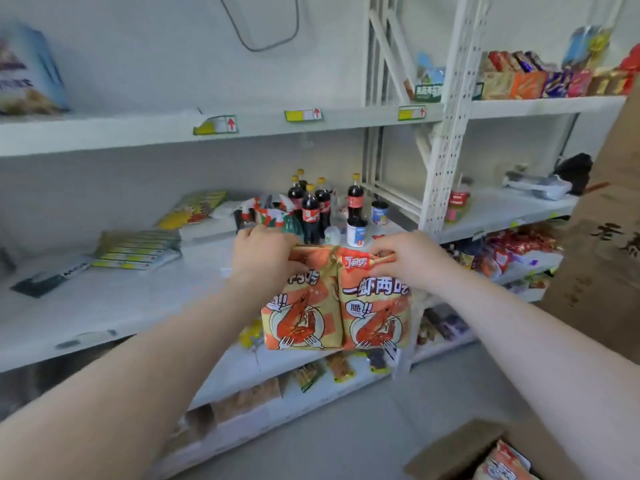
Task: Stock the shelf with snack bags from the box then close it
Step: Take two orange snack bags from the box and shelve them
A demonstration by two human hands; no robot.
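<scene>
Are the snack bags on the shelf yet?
No, left hand and right hand each hold a snack bag by its top, off the shelf.

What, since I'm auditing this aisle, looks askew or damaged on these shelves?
The leftmost price label on the upper shelf edge is bent and sits crooked; the middle label and right label sit flat.

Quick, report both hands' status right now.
Left hand: grips the top of the left shrimp snack bag.
Right hand: grips the top of the right shrimp snack bag.
</scene>
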